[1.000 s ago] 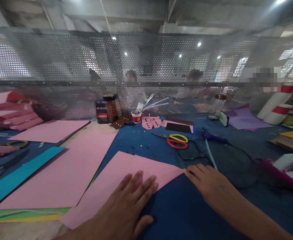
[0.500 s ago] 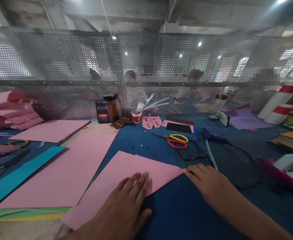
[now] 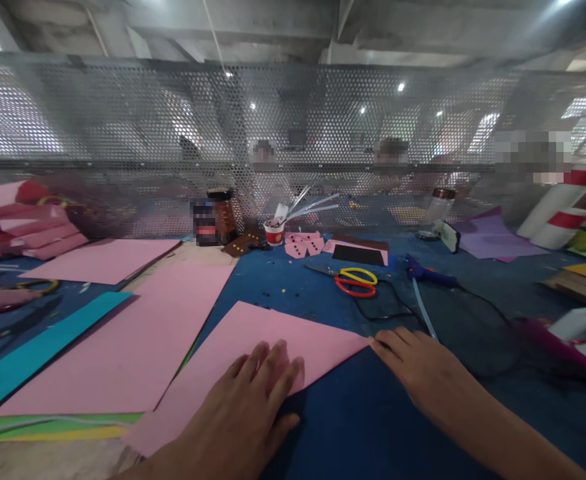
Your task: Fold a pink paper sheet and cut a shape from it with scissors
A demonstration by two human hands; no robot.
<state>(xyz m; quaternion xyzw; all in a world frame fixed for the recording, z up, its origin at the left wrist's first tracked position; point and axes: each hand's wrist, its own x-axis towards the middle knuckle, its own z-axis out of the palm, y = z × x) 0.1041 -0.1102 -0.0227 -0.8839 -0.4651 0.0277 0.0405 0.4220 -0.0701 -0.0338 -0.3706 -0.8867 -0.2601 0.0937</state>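
A folded sheet of pink paper (image 3: 253, 327) lies on the blue tabletop, narrowing to a point at its right end. My left hand (image 3: 253, 393) rests on its lower middle with the fingers spread. At the pointed tip my right hand (image 3: 413, 360) pinches the paper, its fingers bent together. Larger pink sheets (image 3: 123, 347) lie to the left, one reaching beneath the folded paper's edge. Scissors (image 3: 355, 281) with yellow and red handles lie beyond the paper, and a blue glue gun (image 3: 427, 273) is past my right hand.
A teal strip (image 3: 47, 353) crosses the pink sheets at left. Behind stand a red-and-white cup (image 3: 274, 233) holding clear sticks and a dark bottle (image 3: 225, 217). Purple paper (image 3: 497, 235) lies at right, near a magenta tool (image 3: 567, 350). A perforated metal screen (image 3: 293, 120) closes the back.
The fingers of my left hand have spread wider and shifted slightly on the paper. My right hand stays at the tip, and the folded sheet has barely moved.
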